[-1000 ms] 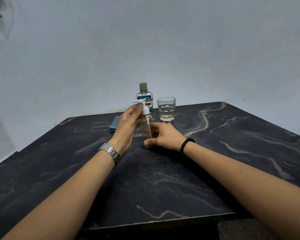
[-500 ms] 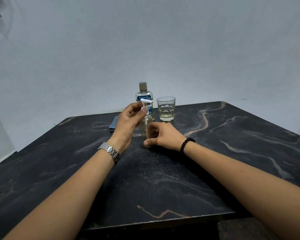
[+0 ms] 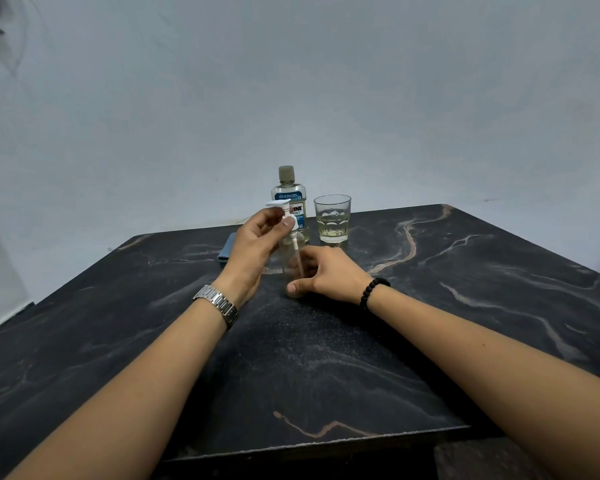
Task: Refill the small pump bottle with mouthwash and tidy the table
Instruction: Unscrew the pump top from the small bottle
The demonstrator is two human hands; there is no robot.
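Observation:
A small clear pump bottle [image 3: 291, 258] stands upright in the middle of the dark marble table [image 3: 326, 358]. My right hand [image 3: 329, 275] curls round its lower body and holds it on the table. My left hand [image 3: 257, 244] pinches the white pump head [image 3: 280, 206] at the bottle's top, its tube reaching down inside the bottle. Behind them stands a capped mouthwash bottle [image 3: 288, 192] with a blue label. To its right, a glass tumbler [image 3: 332, 218] holds a little pale yellow liquid.
A folded blue-grey cloth [image 3: 227, 245] lies on the table behind my left hand. A plain wall rises just past the table's far edge. The table's near edge runs below my forearms.
My left hand has turned at the pump head, whose nozzle swung round and now points left again. The right hand and the bottle stay in place.

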